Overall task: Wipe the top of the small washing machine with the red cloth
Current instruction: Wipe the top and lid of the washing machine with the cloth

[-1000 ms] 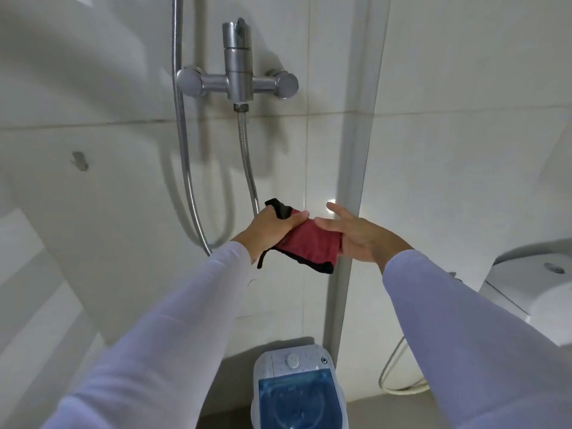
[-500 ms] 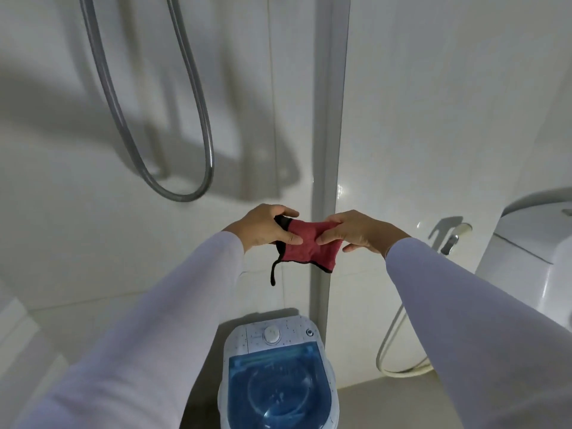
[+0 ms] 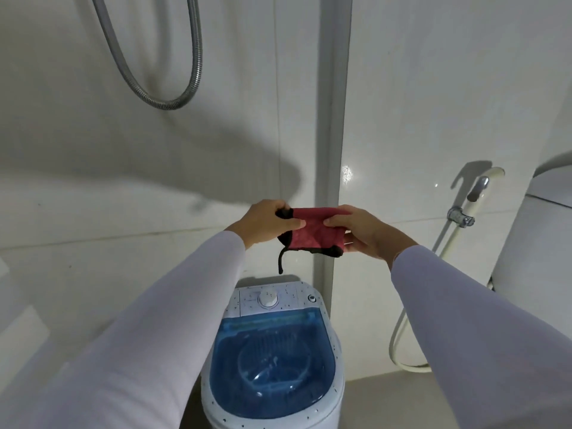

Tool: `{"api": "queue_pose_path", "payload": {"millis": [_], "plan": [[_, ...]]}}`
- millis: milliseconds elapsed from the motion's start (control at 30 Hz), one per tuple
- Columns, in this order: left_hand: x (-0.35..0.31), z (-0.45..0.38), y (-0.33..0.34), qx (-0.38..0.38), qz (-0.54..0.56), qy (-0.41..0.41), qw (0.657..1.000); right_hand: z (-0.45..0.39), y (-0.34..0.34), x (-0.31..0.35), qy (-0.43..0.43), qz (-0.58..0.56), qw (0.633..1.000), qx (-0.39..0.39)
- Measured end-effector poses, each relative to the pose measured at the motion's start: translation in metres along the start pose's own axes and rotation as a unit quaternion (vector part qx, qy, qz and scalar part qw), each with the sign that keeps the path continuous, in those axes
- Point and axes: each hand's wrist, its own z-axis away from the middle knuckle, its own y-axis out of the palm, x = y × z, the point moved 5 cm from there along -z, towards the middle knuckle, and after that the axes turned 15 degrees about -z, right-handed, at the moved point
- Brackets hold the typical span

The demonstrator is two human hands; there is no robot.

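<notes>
A red cloth [image 3: 314, 232] with a black edge and a dangling black loop is held up in the air between both hands. My left hand [image 3: 266, 222] pinches its left end and my right hand [image 3: 365, 232] pinches its right end. Below them on the floor stands the small white washing machine [image 3: 272, 357], with a blue see-through lid and a white dial panel at its back speckled with dark spots. The cloth hangs well above the machine's top and does not touch it.
White tiled walls meet in a corner behind the machine. A metal shower hose [image 3: 161, 100] loops at the upper left. A bidet sprayer [image 3: 476, 187] with its white hose hangs at the right, beside a white toilet tank [image 3: 538, 243].
My view has tilted down, so the shower mixer left the frame and the washing machine shows in full. My right hand went from open beside the cloth to pinching its right end.
</notes>
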Motion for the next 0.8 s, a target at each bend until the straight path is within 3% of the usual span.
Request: {"api": "queue_pose_path", "payload": {"millis": [200, 300, 433, 567, 667, 800], "plan": [[0.003, 0.009, -0.001, -0.018, 0.077, -0.022, 0.997, 0.015, 0.005, -0.016, 0.008, -0.151, 0.987, 0.060], [0.003, 0.012, -0.002, -0.023, 0.101, -0.025, 0.994, 0.027, 0.006, -0.030, 0.035, -0.192, 0.980, 0.032], [-0.004, 0.017, -0.002, -0.051, 0.149, -0.019, 0.987, 0.035, 0.015, -0.057, 0.125, -0.198, 0.972, -0.013], [-0.014, 0.025, 0.002, -0.058, 0.166, -0.018, 0.984, 0.043, 0.033, -0.073, 0.199, -0.204, 0.958, 0.035], [-0.017, 0.031, 0.009, -0.039, 0.175, -0.034, 0.983, 0.046, 0.037, -0.065, 0.140, -0.229, 0.963, 0.033], [-0.014, 0.043, 0.024, -0.007, 0.170, -0.069, 0.983, 0.048, 0.024, -0.052, 0.036, -0.284, 0.957, -0.040]]}}
